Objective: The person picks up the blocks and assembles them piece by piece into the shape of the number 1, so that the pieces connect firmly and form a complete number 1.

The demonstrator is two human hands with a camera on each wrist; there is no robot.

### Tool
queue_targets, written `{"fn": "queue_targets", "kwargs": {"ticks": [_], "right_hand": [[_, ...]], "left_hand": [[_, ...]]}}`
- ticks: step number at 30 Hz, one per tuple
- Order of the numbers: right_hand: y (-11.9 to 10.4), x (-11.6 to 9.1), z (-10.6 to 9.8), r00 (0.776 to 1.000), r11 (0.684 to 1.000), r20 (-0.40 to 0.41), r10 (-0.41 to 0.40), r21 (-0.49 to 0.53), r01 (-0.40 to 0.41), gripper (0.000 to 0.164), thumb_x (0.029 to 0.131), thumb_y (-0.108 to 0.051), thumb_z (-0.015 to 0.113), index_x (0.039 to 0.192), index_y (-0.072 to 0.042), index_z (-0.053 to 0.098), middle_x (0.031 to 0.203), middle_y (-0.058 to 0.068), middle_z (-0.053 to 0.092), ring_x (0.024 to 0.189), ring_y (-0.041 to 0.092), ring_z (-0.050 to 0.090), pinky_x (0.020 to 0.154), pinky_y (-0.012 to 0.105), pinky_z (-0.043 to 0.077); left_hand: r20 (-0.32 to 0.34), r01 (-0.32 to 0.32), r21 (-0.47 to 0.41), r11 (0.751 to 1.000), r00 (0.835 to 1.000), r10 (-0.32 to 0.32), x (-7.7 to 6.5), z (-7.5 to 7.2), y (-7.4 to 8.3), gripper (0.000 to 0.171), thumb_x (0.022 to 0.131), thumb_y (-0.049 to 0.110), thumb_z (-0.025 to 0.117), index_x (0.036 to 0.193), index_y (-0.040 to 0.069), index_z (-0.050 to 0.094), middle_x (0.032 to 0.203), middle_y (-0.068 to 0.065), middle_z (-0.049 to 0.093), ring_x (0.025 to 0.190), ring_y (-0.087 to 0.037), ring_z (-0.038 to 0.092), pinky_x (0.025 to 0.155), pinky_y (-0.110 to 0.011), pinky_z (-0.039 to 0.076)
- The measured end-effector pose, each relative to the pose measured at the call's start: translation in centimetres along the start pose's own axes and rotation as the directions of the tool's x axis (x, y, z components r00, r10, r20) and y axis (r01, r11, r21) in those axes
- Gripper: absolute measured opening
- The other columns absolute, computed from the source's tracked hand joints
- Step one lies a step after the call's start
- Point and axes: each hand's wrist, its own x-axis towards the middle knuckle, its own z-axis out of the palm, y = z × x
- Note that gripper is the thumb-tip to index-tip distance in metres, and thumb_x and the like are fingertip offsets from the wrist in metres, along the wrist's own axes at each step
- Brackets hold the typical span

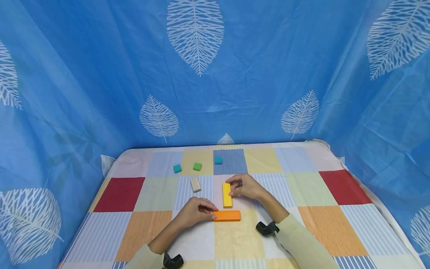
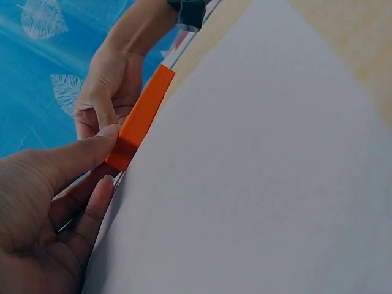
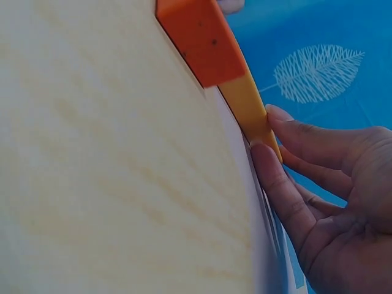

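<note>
An orange rectangular block (image 1: 227,215) lies crosswise on the patchwork cloth. My left hand (image 1: 196,212) pinches its left end between thumb and fingers; the left wrist view shows the thumb on the orange block (image 2: 142,116). Just beyond it, a yellow rectangular block (image 1: 227,196) lies lengthwise, its near end close to the orange one's long side. With thumb and fingers, my right hand (image 1: 246,186) holds the yellow block along its right side toward the far end. In the right wrist view, fingertips grip the yellow block (image 3: 251,110) behind the orange block's end.
Left of the yellow block lies a beige block (image 1: 195,184). Farther back are a small green block (image 1: 197,166), a teal block (image 1: 177,168) and another teal block (image 1: 218,160). A blue leaf-print curtain (image 1: 235,74) encloses the back and sides of the cloth-covered table (image 1: 154,194).
</note>
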Motion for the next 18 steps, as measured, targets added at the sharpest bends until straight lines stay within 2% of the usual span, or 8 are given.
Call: {"fn": "queue_targets", "kwargs": {"ticks": [4,8,18], "right_hand": [[-0.32,-0.13,0.3,1.0,1.0,0.025,-0.019,-0.014,0.02,0.042,0.084,-0.002,0.081,0.123,0.003,0.069,0.082,0.006,0.071,0.076,0.018,0.065,0.075,0.026,0.052],[-0.56,-0.27,0.39,0.999,0.999,0.039,-0.032,0.003,0.032,0.041,0.083,-0.002,0.081,0.122,0.005,0.069,0.081,0.009,0.071,0.075,0.02,0.065,0.072,0.026,0.052],[-0.55,-0.14,0.49,0.999,1.0,0.047,-0.006,0.008,0.005,0.039,0.081,-0.001,0.083,0.118,0.003,0.071,0.083,0.011,0.07,0.073,0.018,0.062,0.066,0.024,0.051]], "left_hand": [[-0.003,0.005,-0.004,1.0,1.0,-0.005,-0.05,0.02,0.07,0.017,0.081,0.009,0.086,0.097,0.012,0.082,0.096,-0.001,0.077,0.079,-0.007,0.066,0.07,-0.021,0.056],[-0.002,0.007,0.001,1.0,1.0,-0.007,-0.07,0.01,0.22,0.017,0.081,0.01,0.086,0.097,0.012,0.082,0.096,-0.002,0.077,0.078,-0.007,0.065,0.07,-0.021,0.056],[-0.004,-0.013,-0.007,1.0,1.0,0.013,-0.05,0.09,0.33,0.016,0.081,0.008,0.086,0.096,0.011,0.082,0.096,-0.003,0.077,0.077,-0.006,0.065,0.07,-0.021,0.056]]}}
